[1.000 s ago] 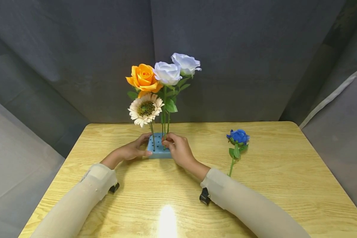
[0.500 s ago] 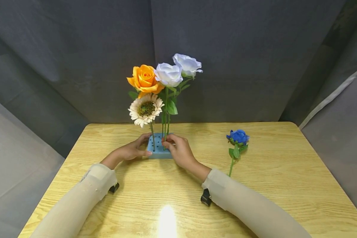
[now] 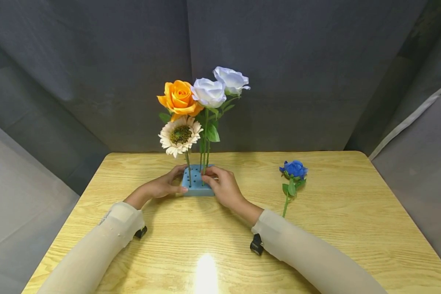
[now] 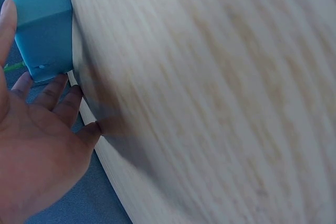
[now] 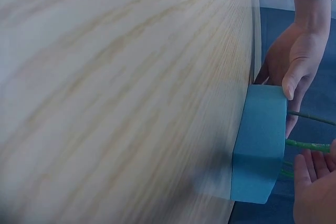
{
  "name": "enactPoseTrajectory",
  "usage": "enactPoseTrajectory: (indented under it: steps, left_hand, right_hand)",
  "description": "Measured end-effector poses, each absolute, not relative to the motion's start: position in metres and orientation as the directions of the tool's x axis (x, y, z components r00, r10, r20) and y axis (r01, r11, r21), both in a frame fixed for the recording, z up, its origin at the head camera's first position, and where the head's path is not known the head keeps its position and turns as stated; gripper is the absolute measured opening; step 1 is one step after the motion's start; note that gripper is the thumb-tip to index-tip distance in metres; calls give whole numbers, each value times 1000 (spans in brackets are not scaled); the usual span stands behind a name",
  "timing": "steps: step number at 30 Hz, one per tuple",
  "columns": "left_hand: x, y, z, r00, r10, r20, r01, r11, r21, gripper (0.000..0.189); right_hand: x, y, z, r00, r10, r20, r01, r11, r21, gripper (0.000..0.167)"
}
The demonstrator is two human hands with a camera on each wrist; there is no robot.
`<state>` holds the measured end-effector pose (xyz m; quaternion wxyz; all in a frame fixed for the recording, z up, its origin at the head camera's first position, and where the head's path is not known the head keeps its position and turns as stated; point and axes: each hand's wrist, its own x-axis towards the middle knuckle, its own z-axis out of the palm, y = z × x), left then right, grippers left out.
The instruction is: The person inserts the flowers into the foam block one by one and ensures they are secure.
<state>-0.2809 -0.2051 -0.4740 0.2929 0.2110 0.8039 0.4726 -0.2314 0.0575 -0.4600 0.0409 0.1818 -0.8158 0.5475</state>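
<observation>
A pale blue block [image 3: 196,190] with small holes in its top stands on the table, also seen in both wrist views. My left hand [image 3: 164,183] holds its left end, thumb at the front corner and fingers behind and along the side. My right hand [image 3: 225,188] pinches the lower stem of the nearer white rose [image 3: 208,93], just above the block. That stem meets the block's top near the front. Also upright in the block are an orange rose [image 3: 180,98], a cream sunflower [image 3: 180,134] and a second white rose [image 3: 231,79].
A blue rose [image 3: 294,169] lies on the wooden table [image 3: 338,228] to the right, its lower stem hidden behind my right sleeve [image 3: 305,249]. A dark grey curtain [image 3: 294,81] hangs behind the table.
The nearer white rose has shifted slightly right and down, and my right hand has edged right with it. The orange rose and farther white rose have moved slightly right. My left hand has stayed put.
</observation>
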Motion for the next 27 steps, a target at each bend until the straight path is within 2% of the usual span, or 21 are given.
enactPoseTrajectory:
  steps: [8, 27]
  left_hand:
    - [-281, -205, -475, -742, 614, -269, 66, 466, 882, 91]
    - [-280, -206, -474, -736, 622, -269, 85, 478, 874, 92]
  right_hand:
    - [-231, 68, -461, -937, -250, 242, -317, 326, -890, 25]
    - [-216, 106, -460, -959, -216, 184, -255, 375, -891, 22]
